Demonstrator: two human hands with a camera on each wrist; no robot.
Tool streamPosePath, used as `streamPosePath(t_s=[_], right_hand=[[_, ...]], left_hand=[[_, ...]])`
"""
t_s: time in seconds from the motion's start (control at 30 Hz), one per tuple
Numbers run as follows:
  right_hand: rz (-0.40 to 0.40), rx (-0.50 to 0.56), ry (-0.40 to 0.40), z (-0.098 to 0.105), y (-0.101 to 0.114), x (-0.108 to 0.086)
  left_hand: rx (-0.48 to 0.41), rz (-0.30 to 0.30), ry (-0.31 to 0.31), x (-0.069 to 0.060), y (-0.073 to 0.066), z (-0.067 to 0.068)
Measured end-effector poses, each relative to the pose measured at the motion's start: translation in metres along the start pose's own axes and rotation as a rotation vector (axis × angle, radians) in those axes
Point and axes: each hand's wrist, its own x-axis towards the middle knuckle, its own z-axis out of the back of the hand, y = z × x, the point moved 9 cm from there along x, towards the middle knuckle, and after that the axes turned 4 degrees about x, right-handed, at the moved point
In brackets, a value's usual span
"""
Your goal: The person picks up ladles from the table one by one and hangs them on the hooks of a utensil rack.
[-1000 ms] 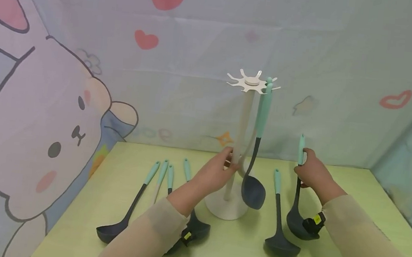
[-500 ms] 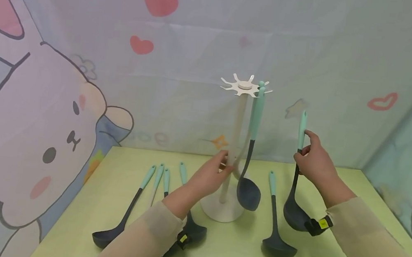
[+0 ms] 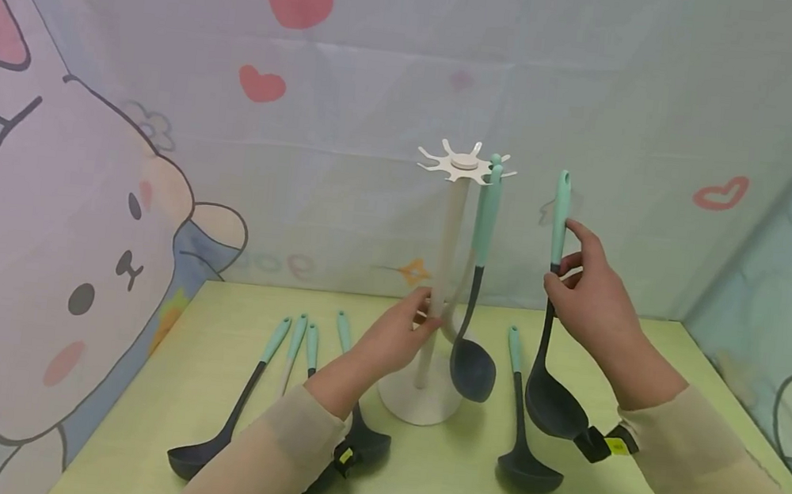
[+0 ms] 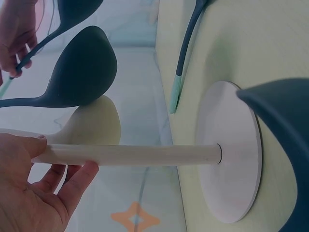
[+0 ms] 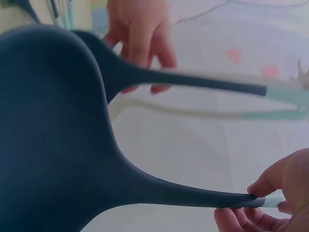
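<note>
My right hand (image 3: pixel 591 298) pinches a dark ladle (image 3: pixel 556 402) where its mint handle meets the dark shaft. The ladle hangs upright above the table, bowl down, to the right of the white utensil stand (image 3: pixel 464 166). Around the stand's pole (image 4: pixel 145 155), the thumb and fingers of my left hand (image 4: pixel 38 193) are curled. On the stand's right side hangs another dark ladle (image 3: pixel 473 370). Behind it hangs a pale-bowled utensil (image 4: pixel 99 121) with a mint handle. The right wrist view shows the held ladle's bowl (image 5: pixel 53 121) large and close.
On the yellow-green table (image 3: pixel 445 482) a dark ladle (image 3: pixel 528 470) lies right of the stand. Several mint-handled utensils, including a left ladle (image 3: pixel 204 451), lie on the left, partly hidden by my left sleeve (image 3: pixel 276 450). A printed cloth (image 3: pixel 341 218) hangs behind.
My right hand has lifted the ladle off the table and brought it somewhat left, nearer the stand. My left hand has stayed on the pole, and the head view has shifted slightly.
</note>
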Motion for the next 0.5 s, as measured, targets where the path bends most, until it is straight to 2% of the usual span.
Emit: streamPosePath(t_s=[0.5], right_hand=[[0.137,0.074,-0.053,0.008,0.065,-0.037]], left_hand=[[-0.023,-0.022,0.005,0.0,-0.001,0.0]])
